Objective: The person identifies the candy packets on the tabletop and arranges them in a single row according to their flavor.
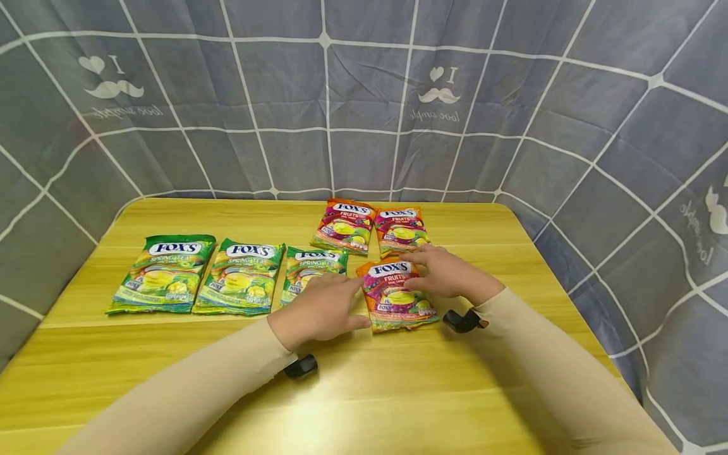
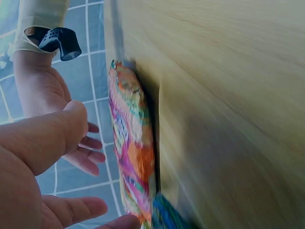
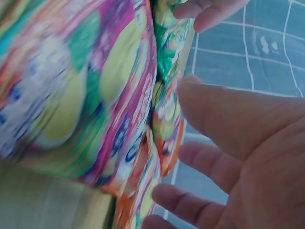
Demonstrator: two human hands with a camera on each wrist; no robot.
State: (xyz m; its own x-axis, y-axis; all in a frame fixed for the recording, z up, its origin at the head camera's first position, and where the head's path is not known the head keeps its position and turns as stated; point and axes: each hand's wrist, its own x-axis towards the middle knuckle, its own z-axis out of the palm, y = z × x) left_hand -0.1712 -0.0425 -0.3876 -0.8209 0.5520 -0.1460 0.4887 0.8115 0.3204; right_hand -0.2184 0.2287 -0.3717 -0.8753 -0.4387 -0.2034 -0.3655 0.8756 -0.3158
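The left hand (image 1: 324,306), fingers loosely spread, hides part of a green Spring Tea packet (image 1: 309,262). Right of it, between both hands on the wood-grain table (image 1: 364,392), lies a slightly skewed orange-and-magenta Fruits packet (image 1: 394,297) with yellow candies printed on it. The right hand (image 1: 446,273) has its fingers apart over that packet's right side; contact I cannot tell. The left wrist view adds a plump side-on profile, unseen from the head. Count: three green packets (image 1: 237,278), three orange ones (image 1: 344,226).
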